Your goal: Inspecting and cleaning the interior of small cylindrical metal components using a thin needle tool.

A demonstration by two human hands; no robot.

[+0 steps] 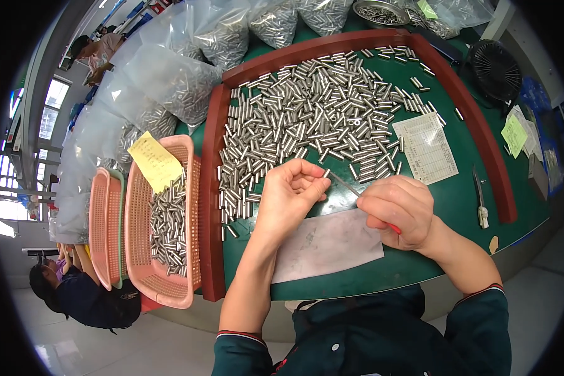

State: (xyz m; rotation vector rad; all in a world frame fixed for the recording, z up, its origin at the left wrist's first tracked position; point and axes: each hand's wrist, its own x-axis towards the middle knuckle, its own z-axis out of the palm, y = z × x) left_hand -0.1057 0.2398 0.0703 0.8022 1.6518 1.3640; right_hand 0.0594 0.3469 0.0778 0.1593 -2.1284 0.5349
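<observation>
My left hand [292, 195] pinches a small metal cylinder [326, 173] between thumb and forefinger. My right hand [400, 203] is closed round a thin metal tool [344, 184] with a red handle [395, 229]. The tool's narrow shaft points left, and its tip meets or nearly meets the end of the cylinder; I cannot tell whether it goes inside. Beneath both hands a whitish sheet [329, 246] lies on the green tabletop [457, 241]. Just beyond them spreads a big heap of similar shiny metal cylinders [307, 106].
A dark red wooden frame [214, 188] borders the heap. On the left stand a pink basket [194, 213] of cylinders with a yellow note [155, 161], and another basket [100, 219]. Filled plastic bags [182, 88] line the back. At right are a printed sheet [425, 148], a knife-like tool [479, 197] and a black fan [494, 70].
</observation>
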